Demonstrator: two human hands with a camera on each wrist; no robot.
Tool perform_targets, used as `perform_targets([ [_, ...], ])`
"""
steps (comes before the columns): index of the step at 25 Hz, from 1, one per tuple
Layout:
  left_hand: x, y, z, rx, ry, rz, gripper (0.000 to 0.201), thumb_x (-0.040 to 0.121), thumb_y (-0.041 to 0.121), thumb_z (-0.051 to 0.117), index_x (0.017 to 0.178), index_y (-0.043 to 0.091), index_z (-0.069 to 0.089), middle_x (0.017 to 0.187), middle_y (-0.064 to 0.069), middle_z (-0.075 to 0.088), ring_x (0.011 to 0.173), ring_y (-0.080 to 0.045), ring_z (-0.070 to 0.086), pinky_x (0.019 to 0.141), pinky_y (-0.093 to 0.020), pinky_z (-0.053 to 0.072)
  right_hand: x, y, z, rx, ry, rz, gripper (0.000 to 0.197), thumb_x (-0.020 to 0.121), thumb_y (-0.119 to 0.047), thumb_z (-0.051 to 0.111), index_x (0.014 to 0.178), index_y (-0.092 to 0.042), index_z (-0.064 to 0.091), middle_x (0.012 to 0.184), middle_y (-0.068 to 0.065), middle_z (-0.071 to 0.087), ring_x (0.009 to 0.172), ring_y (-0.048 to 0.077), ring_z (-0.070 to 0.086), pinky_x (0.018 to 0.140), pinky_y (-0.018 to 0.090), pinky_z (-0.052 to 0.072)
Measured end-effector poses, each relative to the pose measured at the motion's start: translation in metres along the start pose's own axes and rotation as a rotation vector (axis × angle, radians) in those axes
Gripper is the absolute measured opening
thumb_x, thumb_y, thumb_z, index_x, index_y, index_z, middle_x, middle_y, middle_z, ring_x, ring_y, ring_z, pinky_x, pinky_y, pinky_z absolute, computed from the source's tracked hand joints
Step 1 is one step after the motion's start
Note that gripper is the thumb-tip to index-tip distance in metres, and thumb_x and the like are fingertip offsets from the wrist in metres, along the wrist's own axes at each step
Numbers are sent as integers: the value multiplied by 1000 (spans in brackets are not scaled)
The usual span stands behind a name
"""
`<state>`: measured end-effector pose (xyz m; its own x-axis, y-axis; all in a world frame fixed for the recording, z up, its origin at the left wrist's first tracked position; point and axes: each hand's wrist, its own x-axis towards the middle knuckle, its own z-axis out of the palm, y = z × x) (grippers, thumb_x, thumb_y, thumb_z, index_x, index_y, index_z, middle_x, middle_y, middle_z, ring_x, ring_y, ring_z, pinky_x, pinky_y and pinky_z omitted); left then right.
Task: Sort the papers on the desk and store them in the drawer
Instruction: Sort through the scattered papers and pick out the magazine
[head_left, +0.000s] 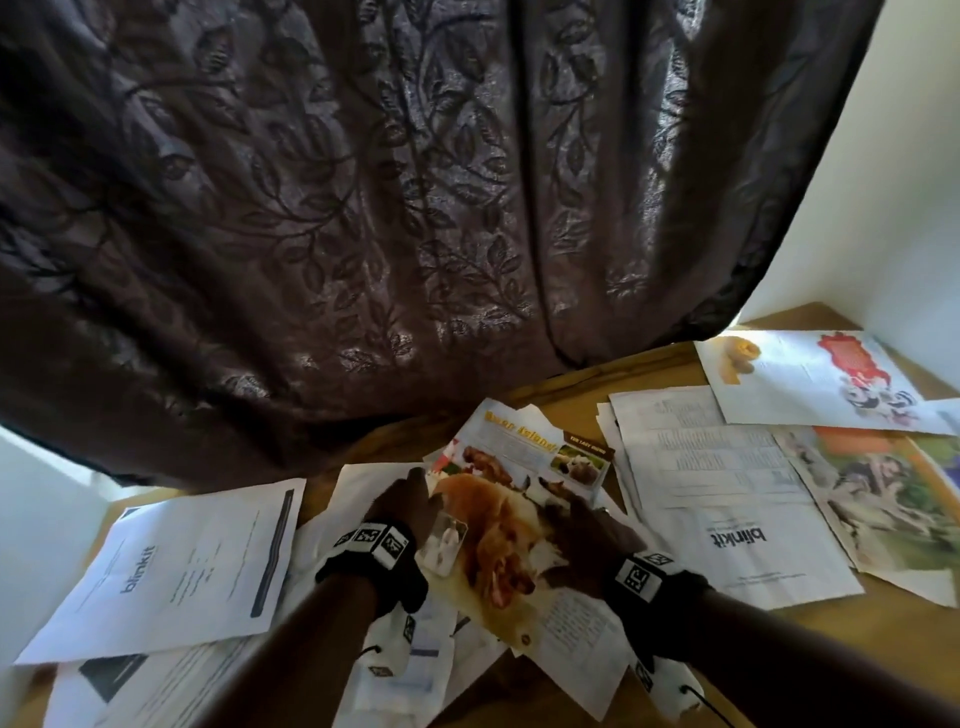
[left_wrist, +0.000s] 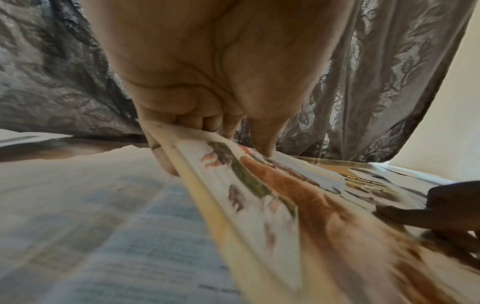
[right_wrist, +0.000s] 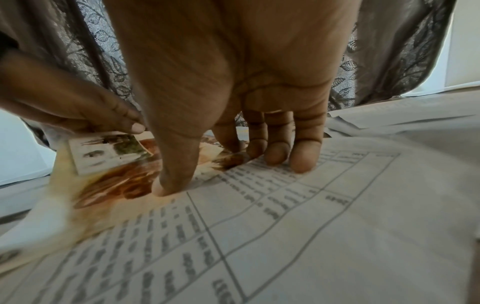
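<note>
Left hand (head_left: 400, 512) pinches the colour magazine page's (head_left: 498, 525) left edge, right hand's (head_left: 582, 525) straight fingers press it flat among crowding blinkit sheets (head_left: 737, 540), curtain (head_left: 363, 208) close behind.

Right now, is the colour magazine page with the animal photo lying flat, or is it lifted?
Partly lifted. The left hand pinches the magazine page at its left edge and raises it off the papers; the right hand presses its other side down.

The word "blinkit" is showing on a white sheet (head_left: 171, 566) at the desk's left. It is also showing, upside down, on another white sheet (head_left: 748, 540) at right.
</note>
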<state>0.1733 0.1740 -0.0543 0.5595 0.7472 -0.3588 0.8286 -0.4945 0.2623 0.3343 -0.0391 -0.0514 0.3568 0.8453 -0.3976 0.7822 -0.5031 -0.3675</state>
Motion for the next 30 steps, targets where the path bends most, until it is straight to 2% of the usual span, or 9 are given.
perform_targets([
  [3, -2, 4, -6, -100, 48, 4, 45, 97, 23, 52, 139, 13, 43, 135, -15, 56, 122, -34, 55, 98, -39, 45, 4, 0, 0, 78, 18, -29, 91, 79, -51, 69, 149, -38, 12, 152, 0, 29, 127, 26, 47, 95, 37, 49],
  [6, -3, -11, -9, -357, 33, -16, 37, 92, 14, 55, 129, 16, 48, 113, -22, 65, 97, -39, 64, 82, -44, 54, 9, -1, -4, 318, 174, 64, 77, 90, -45, 59, 150, -33, 13, 145, 8, 38, 118, 28, 54, 83, 32, 47],
  [9, -19, -26, -12, -563, 79, -37, 27, 91, 8, 59, 114, 17, 49, 101, -20, 66, 73, -30, 61, 67, -40, 50, 16, 2, -6, 399, 301, 160, 68, 90, -40, 59, 147, -23, 26, 138, 10, 48, 117, 31, 55, 88, 37, 48],
  [14, -58, -59, -6, -701, 145, -153, 23, 90, 12, 62, 113, 13, 58, 104, -7, 66, 90, -25, 64, 76, -36, 53, 22, -23, -8, 568, 164, 174, 31, 92, -36, 54, 121, -28, 50, 110, 4, 63, 83, 19, 58, 72, 35, 53],
  [17, -81, -85, 3, -737, 89, -177, 20, 92, 17, 59, 112, 19, 58, 105, -6, 68, 89, -21, 67, 79, -44, 58, 26, -38, 1, 591, 98, 231, 47, 91, -26, 59, 136, -17, 46, 112, 10, 66, 84, 27, 68, 68, 39, 59],
  [19, -94, -97, 8, -742, 60, -198, 23, 91, 20, 61, 114, 19, 56, 103, -7, 68, 87, -21, 69, 75, -42, 59, 26, -50, 7, 669, 95, 243, 47, 85, -21, 66, 131, -15, 55, 102, 11, 70, 77, 29, 71, 65, 42, 62],
  [23, -120, -110, 18, -658, -80, -302, 23, 91, 30, 63, 110, 21, 56, 97, -8, 69, 78, -25, 69, 58, -31, 55, 21, -70, 12, 458, 157, 123, 33, 86, -13, 62, 119, -19, 62, 107, 14, 70, 94, 33, 66, 83, 46, 57],
  [27, -139, -120, 15, -540, -75, -340, 11, 91, 29, 62, 100, 24, 64, 87, -1, 71, 71, -14, 69, 65, -29, 59, 14, -79, 15, 355, 218, 126, 33, 87, -19, 63, 120, -18, 58, 109, 13, 67, 100, 31, 62, 88, 39, 52],
  [30, -143, -127, -1, -432, 40, -403, 19, 91, 41, 60, 95, 22, 65, 83, 1, 69, 69, -10, 63, 68, -28, 56, 16, -85, 12, 132, 244, 114, 52, 83, -43, 66, 129, -22, 53, 126, 12, 59, 114, 31, 57, 100, 43, 45],
])
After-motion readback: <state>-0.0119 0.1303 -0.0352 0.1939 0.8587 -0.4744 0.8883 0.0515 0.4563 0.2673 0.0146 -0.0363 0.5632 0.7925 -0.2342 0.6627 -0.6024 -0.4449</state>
